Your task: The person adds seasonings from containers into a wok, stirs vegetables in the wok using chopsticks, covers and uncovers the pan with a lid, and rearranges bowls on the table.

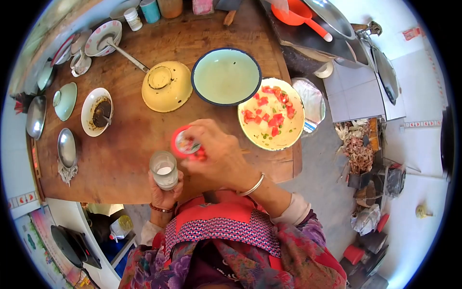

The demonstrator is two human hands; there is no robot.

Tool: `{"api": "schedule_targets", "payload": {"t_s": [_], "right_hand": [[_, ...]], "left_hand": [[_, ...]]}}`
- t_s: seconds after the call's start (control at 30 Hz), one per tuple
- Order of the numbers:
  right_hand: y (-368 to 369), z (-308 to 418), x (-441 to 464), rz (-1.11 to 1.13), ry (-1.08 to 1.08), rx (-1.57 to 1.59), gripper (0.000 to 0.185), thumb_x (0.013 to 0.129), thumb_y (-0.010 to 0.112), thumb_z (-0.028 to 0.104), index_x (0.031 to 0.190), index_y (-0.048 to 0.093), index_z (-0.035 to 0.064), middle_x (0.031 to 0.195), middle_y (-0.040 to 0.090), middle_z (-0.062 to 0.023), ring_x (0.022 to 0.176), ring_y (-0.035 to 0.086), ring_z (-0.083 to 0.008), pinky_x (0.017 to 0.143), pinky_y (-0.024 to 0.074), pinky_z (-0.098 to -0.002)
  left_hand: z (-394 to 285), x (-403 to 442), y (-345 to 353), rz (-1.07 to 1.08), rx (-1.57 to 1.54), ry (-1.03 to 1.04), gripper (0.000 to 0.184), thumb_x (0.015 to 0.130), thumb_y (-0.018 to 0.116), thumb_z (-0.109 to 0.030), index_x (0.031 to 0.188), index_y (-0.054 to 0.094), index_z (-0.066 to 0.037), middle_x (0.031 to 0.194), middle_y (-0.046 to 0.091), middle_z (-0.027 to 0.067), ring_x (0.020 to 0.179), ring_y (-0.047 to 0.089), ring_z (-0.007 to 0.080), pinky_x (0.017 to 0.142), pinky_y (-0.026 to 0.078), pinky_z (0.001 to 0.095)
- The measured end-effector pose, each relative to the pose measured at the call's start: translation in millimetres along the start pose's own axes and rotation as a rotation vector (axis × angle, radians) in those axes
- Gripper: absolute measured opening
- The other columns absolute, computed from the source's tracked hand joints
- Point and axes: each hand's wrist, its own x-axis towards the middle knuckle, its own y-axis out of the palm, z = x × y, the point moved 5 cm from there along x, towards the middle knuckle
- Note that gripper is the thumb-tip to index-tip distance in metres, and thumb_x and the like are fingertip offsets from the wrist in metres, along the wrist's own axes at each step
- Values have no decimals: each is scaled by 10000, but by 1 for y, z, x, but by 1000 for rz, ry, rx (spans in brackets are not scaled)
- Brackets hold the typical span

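Note:
My left hand (166, 191) is wrapped around a small glass jar (164, 169) with something white inside; the jar's mouth is uncovered. Just above and to the right of it, my right hand (211, 150) grips a red-rimmed lid (183, 141), apart from the jar. The fingers of that hand are slightly blurred. Beyond my right hand stands an enamel plate (246, 127) of chopped red pieces (275, 120) and green bits. A pale green enamel basin (225, 77) with a dark rim overlaps the plate's edge.
An upturned yellow enamel bowl (167, 86) lies on the wooden table (130, 159). To its left is a white bowl (89, 111) with dark sauce and a spoon. A ladle (126, 55) rests in a patterned bowl (91, 45). An orange strainer (293, 14) sits at the stove.

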Motion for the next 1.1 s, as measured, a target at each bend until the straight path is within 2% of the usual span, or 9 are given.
{"api": "schedule_targets", "payload": {"t_s": [0.03,0.13,0.33,0.53,0.8,0.87,0.9,0.97,1.1], "right_hand": [[4,-18,-10,31,74,-70,437,627,711,149,1014,512,103,1077,532,-102,832,599,-301,641,510,-373],[30,-58,-41,149,62,-296,376,667,670,142,997,498,87,1077,525,-100,719,615,-308,566,511,-382],[57,-93,-75,358,135,-375,397,684,691,140,1040,530,68,1171,505,-117,757,625,-304,592,516,-398],[-49,-40,-42,26,209,177,84,766,608,56,814,585,-9,829,582,-109,713,558,-208,640,448,-277],[-170,-6,-47,-463,129,608,134,781,515,104,669,511,29,655,479,-61,528,406,-95,422,293,-185],[-168,-13,-52,-593,274,363,143,808,568,97,687,539,27,650,510,-34,513,421,-77,433,328,-203],[-150,-15,-53,-550,348,31,69,813,578,57,766,596,10,711,569,-46,547,482,-84,463,361,-200],[-120,-43,-68,-397,472,309,68,833,589,54,821,623,-3,724,592,-9,558,516,-76,507,394,-192],[-98,-64,-84,-103,523,117,77,809,616,74,829,621,0,665,588,-52,546,541,-104,508,419,-230]], "left_hand": [[-3,-5,-4,-265,105,73,727,805,389,-702,1177,452,-81,909,530,168,453,422,166,335,335,246],[-12,-10,1,-175,82,107,684,780,523,-628,1224,419,-119,950,476,165,503,428,178,349,343,235],[-26,7,37,-177,215,184,735,784,472,-676,1224,430,-89,952,502,192,559,425,181,398,344,237],[-28,14,59,-85,228,247,573,861,477,-548,1201,438,-89,1028,587,66,693,570,139,379,372,233],[-22,26,67,88,350,278,608,826,513,-576,1181,436,-88,1014,594,66,734,603,152,412,464,246],[-14,27,67,31,262,282,610,826,524,-563,1177,442,-70,978,554,129,666,562,176,404,440,239],[-10,26,63,-62,177,284,602,828,540,-541,1165,450,-50,944,512,190,602,520,197,392,410,228],[-4,24,57,-75,154,218,562,812,579,-506,1129,468,-54,891,464,179,552,437,165,382,363,211],[-4,18,48,-14,168,223,617,774,612,-534,1117,466,-42,910,456,171,556,429,157,386,352,209]]}}
